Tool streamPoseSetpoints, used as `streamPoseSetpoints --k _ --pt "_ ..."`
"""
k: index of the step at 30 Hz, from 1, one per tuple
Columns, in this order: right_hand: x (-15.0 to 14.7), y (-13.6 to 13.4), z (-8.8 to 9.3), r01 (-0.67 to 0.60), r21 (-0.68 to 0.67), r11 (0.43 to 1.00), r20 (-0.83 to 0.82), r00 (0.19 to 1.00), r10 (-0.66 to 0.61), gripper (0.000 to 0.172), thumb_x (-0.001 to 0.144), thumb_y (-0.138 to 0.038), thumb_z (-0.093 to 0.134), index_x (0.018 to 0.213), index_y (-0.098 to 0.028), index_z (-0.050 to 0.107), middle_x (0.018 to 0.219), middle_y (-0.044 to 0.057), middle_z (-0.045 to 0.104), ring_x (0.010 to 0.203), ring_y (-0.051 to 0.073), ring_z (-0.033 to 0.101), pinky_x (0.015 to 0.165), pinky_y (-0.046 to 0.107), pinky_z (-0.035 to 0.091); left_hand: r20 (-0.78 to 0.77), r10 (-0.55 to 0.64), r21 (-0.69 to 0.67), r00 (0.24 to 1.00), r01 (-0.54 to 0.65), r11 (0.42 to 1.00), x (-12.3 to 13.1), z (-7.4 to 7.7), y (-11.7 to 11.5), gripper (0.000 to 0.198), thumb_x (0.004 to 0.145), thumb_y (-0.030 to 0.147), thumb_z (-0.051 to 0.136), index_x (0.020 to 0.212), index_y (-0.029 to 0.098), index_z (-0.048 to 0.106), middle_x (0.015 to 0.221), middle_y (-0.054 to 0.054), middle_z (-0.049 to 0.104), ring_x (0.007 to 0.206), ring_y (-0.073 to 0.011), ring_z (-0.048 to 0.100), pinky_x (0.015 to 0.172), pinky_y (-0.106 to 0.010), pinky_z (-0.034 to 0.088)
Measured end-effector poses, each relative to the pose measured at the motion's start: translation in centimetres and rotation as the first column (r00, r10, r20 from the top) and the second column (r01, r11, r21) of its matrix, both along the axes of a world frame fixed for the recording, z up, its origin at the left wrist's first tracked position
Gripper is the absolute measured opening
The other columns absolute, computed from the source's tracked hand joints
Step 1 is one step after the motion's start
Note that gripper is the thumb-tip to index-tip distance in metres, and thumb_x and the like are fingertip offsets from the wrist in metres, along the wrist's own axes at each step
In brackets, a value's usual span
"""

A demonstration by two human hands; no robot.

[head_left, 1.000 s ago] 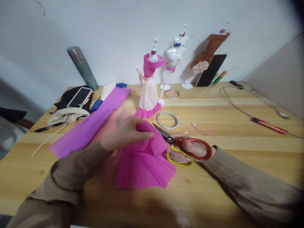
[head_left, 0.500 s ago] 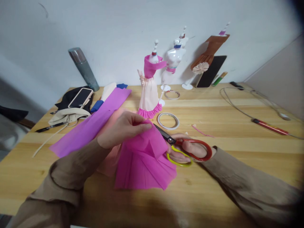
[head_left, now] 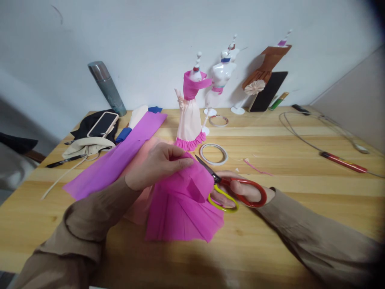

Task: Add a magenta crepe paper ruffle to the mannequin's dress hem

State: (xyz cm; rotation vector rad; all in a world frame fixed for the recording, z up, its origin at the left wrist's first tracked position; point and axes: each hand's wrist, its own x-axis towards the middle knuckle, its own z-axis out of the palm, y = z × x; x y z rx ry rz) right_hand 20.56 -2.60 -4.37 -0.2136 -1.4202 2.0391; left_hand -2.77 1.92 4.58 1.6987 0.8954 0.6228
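Note:
My left hand (head_left: pixel 164 164) pinches the top of a piece of bright pink crepe paper (head_left: pixel 185 216) between thumb and fingers. The pink sheet hangs down in folds onto the table. My right hand (head_left: pixel 231 190) grips scissors (head_left: pixel 215 177) with one red and one yellow handle loop, the dark blades pointing up and left beside the raised pink fold. Whether the lower blade is behind the pink sheet I cannot tell. Under my left wrist lie a purple strip (head_left: pixel 120 154) and a peach sheet (head_left: pixel 144 150).
Behind my hands stand a mannequin in a pink and peach dress (head_left: pixel 191 116), a bare white mannequin (head_left: pixel 221 76) and one in brown (head_left: pixel 266 64). A tape roll (head_left: pixel 213 154) lies near the blades. At left are a phone (head_left: pixel 103 125) and bottle (head_left: pixel 108 90); at right, a red corded tool (head_left: pixel 343 162).
The scissors' handles have shifted slightly left and the loops have come a little closer together. My left hand keeps its pinch on the pink crepe paper.

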Motion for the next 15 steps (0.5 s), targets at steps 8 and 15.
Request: streamPoseSetpoints --k 8,15 --pt "0.12 0.15 -0.55 -0.03 -0.014 0.999 -0.026 0.999 0.029 0.041 0.095 -0.052 0.045 0.116 -0.02 0.059 0.06 -0.005 0.043 0.048 0.009 0.035 0.049 0.024 0.031 0.0 0.002 0.032 1.0 -0.002 0.999 0.05 -0.16 -0.06 0.021 0.079 0.033 0.066 0.07 0.014 0.071 0.07 -0.002 0.066 0.064 -0.0118 0.055 0.059 -0.023 0.043" --pt "0.02 0.12 -0.25 -0.051 -0.029 0.998 -0.041 0.998 0.05 0.039 0.095 -0.051 0.047 0.109 -0.017 0.06 0.06 -0.005 0.044 0.047 0.008 0.035 0.048 0.024 0.03 -0.018 0.011 0.06 1.0 -0.01 0.998 0.08 -0.11 -0.07 0.021 0.079 0.032 0.065 0.071 0.013 0.071 0.067 -0.001 0.064 0.062 -0.0115 0.054 0.057 -0.023 0.042"
